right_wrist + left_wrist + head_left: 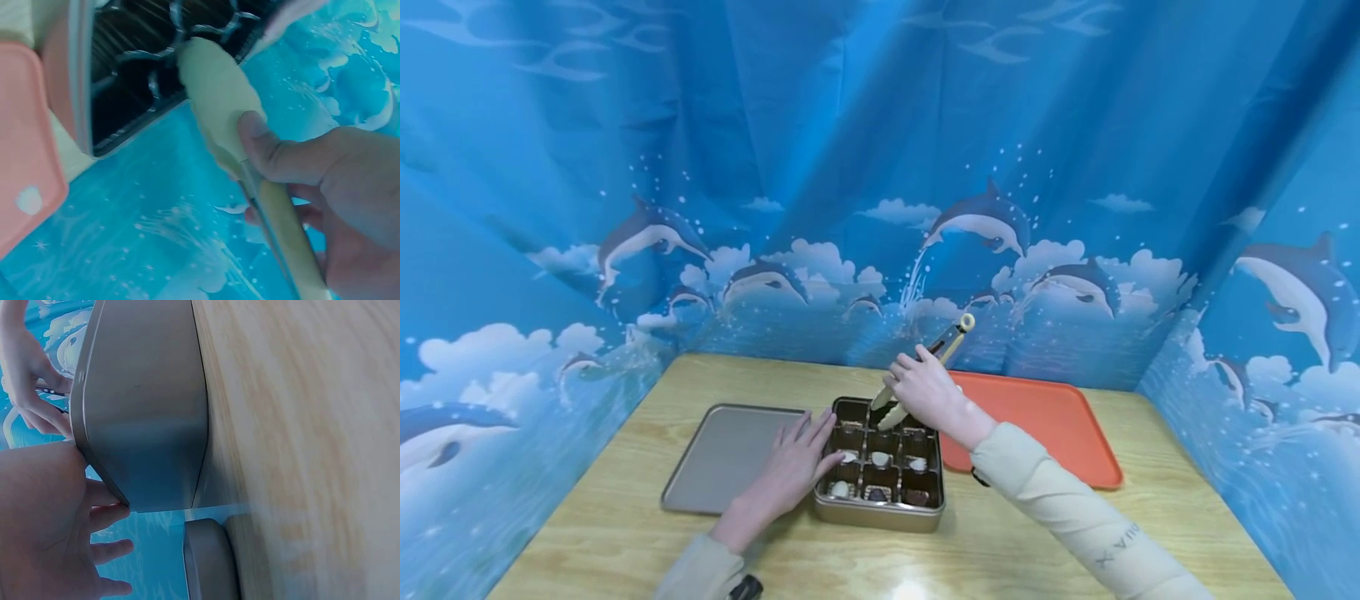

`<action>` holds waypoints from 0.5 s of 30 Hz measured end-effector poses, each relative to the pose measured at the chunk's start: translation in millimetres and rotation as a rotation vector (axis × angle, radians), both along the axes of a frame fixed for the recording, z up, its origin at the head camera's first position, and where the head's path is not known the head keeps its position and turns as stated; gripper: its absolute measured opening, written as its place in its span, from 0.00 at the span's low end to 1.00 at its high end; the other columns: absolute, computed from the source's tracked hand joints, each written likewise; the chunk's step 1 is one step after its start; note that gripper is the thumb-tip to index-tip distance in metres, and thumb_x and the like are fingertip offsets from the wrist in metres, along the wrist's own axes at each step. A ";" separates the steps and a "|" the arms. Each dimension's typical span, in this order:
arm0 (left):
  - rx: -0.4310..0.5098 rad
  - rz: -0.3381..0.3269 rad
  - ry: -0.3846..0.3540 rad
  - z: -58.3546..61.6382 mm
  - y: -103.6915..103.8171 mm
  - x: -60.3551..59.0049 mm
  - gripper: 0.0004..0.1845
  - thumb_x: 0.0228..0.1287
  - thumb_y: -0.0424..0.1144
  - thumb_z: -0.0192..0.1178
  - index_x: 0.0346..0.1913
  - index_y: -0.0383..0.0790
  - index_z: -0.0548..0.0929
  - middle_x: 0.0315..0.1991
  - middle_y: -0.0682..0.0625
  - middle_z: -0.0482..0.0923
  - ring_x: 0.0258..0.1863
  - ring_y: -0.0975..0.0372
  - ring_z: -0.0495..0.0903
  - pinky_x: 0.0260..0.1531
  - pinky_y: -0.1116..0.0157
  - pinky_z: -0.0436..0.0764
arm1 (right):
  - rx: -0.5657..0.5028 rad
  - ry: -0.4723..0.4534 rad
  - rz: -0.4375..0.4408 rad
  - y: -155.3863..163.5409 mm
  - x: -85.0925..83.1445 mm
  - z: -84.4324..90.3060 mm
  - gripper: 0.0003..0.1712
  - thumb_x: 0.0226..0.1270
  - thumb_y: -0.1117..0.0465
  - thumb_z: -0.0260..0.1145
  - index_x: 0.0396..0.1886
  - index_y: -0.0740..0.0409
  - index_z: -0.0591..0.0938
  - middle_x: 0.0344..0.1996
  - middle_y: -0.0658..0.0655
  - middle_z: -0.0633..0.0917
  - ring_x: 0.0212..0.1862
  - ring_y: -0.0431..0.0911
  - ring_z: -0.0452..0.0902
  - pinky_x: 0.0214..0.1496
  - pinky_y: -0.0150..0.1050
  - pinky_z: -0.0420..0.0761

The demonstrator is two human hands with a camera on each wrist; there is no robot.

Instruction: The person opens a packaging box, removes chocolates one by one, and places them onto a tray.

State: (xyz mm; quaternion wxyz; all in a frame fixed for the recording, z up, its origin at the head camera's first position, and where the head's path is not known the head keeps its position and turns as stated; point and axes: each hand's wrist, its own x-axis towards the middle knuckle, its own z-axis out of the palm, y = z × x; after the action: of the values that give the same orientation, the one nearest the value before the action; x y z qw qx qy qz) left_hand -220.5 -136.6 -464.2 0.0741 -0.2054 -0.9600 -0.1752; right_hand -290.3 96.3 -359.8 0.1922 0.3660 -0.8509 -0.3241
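- The right hand (925, 390), just above the centre of the head view, has its fingers and thumb curled round cream-coloured tongs (917, 373), pinching them.
- The tongs' tips dip into the far row of the compartmented tin (880, 508), which sits at the lower centre of the wooden table (1045, 542).
- The left hand (793, 471) lies flat with fingers spread, touching the tin's left wall and resting on the grey lid (715, 458) beside it.
- Several chocolates (881, 458) sit in the tin's cells.
- An orange tray (1052, 417) lies right of the tin.
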 end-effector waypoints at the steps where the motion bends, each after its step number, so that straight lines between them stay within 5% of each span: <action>1: -0.002 0.000 -0.001 0.2 -0.2 -0.1 0.36 0.79 0.55 0.48 0.77 0.33 0.60 0.79 0.41 0.54 0.77 0.38 0.53 0.72 0.32 0.51 | -0.006 -0.008 -0.012 -1.5 0.7 2.0 0.14 0.68 0.54 0.71 0.52 0.39 0.88 0.45 0.44 0.86 0.48 0.44 0.76 0.52 0.43 0.73; 8: 0.002 0.000 0.004 2.2 -0.8 -0.1 0.36 0.79 0.55 0.48 0.77 0.33 0.60 0.79 0.40 0.55 0.77 0.38 0.53 0.72 0.32 0.51 | 0.067 -0.092 -0.124 -17.5 0.3 2.1 0.04 0.69 0.52 0.70 0.40 0.39 0.89 0.41 0.43 0.86 0.47 0.43 0.76 0.58 0.44 0.72; 15: -0.016 -0.002 0.002 1.3 0.8 0.6 0.36 0.79 0.55 0.48 0.77 0.32 0.60 0.79 0.41 0.55 0.77 0.39 0.53 0.72 0.32 0.52 | 0.123 -0.197 -0.230 -33.7 -7.7 -6.8 0.07 0.72 0.52 0.66 0.38 0.40 0.90 0.38 0.43 0.87 0.44 0.42 0.75 0.56 0.43 0.70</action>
State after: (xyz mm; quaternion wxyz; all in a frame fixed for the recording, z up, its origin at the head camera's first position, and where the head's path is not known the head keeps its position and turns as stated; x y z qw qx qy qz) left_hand -219.9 -135.8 -462.9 0.0732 -0.2069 -0.9612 -0.1671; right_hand -298.0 62.6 -366.6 0.0467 0.3073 -0.8805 -0.3580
